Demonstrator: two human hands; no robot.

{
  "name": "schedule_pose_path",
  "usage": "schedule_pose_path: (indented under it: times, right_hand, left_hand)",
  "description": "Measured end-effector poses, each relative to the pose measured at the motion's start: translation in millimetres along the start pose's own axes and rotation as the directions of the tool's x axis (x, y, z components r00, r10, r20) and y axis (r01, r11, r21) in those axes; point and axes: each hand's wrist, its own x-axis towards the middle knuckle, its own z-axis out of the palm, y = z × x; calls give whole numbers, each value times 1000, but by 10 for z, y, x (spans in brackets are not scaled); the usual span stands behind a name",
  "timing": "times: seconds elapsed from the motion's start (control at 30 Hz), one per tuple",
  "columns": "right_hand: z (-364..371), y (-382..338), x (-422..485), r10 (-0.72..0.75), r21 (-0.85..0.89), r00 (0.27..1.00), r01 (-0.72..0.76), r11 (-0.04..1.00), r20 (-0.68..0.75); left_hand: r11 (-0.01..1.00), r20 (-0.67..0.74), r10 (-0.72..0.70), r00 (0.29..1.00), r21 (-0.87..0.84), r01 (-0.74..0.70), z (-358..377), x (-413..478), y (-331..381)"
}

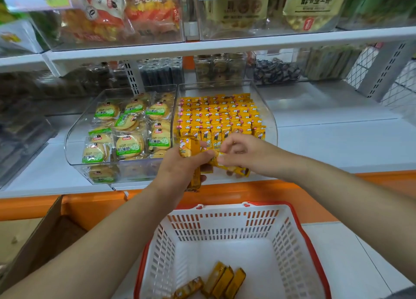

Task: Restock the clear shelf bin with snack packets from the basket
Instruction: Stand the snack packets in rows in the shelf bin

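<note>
Clear bin point(269, 109) is nearly full of yellow packets point(220, 116), just the front row to finish, with a few spare packets point(222, 280) left in the basket point(299, 231). Left hand point(180, 163) grips a bunch point(189, 146) at the bin's front edge, and the right hand point(243, 152) pinches one packet point(234, 170) off it, I think, it's blurry. The biscuit bin point(74, 141) sits tight against the left side and there's a cardboard box point(45, 231) beside the basket

1 view, head-worn wide-angle, facing forward and tilted down at a shop shelf point(337, 123). Close range: clear shelf bin point(270, 121) sits mid-frame, basket point(225, 225) directly below it at the bottom edge, upper shelf board point(225, 46) across the top. Straight shelf lines bow toward the frame edges; top rows blurred.
</note>
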Motion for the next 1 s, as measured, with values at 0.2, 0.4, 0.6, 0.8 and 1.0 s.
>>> schedule_pose_path:
  times: [0.2, 0.4, 0.6, 0.8, 1.0]
  right_hand:
    - [-178, -2, 71, -26, -16, 998, 27, 1000, 59]
    - [-506, -13, 209, -70, 208, 965, 125, 970, -255]
    - [-550, 60, 410, -43, 294, 926, 163, 942, -376]
    - [-476, 225, 594, -235, -343, 902, 105, 933, -362]
    - [-466, 385, 666, -291, -833, 902, -120, 540, -319]
  left_hand:
    - [997, 37, -29, 999, 79, 26, -60, 38, -8]
    - [987, 40, -116, 992, 113, 110, -184, 75, -13]
    - [991, 60, -90, 994, 108, 83, -223, 65, -40]
    - [985, 13, -70, 997, 161, 67, -293, 83, -61]
    - [979, 30, -77, 997, 191, 69, -348, 85, -114]
